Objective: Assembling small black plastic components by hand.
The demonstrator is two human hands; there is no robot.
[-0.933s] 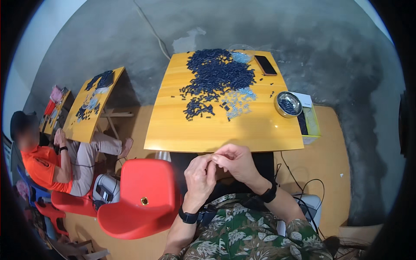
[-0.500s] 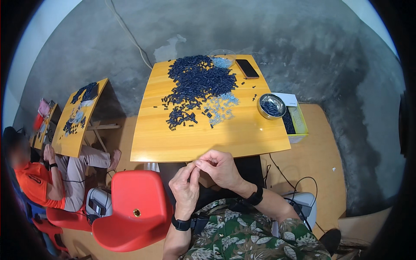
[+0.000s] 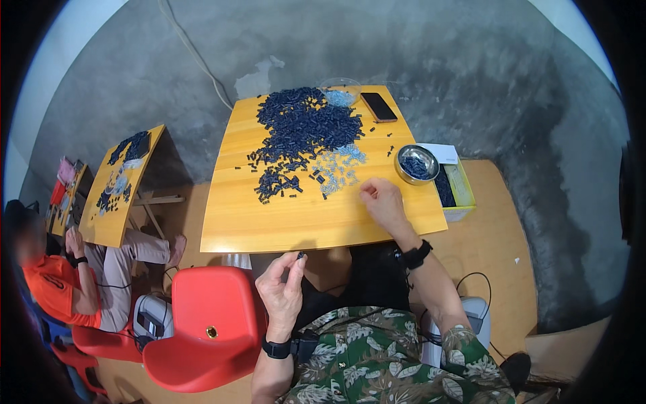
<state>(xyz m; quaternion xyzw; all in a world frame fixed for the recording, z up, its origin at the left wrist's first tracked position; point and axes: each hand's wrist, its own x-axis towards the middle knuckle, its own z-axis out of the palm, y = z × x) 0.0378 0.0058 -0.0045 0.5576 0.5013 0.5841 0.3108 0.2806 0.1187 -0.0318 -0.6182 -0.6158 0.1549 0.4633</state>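
Observation:
Just off the table's near edge, my left hand (image 3: 281, 293) pinches a small dark plastic piece (image 3: 301, 256) between thumb and fingertips. My right hand (image 3: 385, 205) is over the right part of the wooden table (image 3: 269, 229), its fingers curled together; whatever they may hold is hidden. To its left lie small clear bluish pieces (image 3: 336, 176) in a loose scatter. Beyond and to the left spreads a big pile of dark blue plastic pieces (image 3: 303, 124), with a smaller cluster (image 3: 277, 185) nearer me. A steel bowl (image 3: 417, 153) with dark pieces in it stands right of my right hand.
At the table's far side are a clear tub (image 3: 341, 83) of bluish pieces and a phone (image 3: 379, 107). A yellow-edged box (image 3: 460, 209) stands beyond the right edge. To my left are a red chair (image 3: 215, 303) and a person in orange (image 3: 60, 286) at another table.
My hands have parted. The right has moved forward and right over the table; the left stays near the edge, and the dark piece in it now shows.

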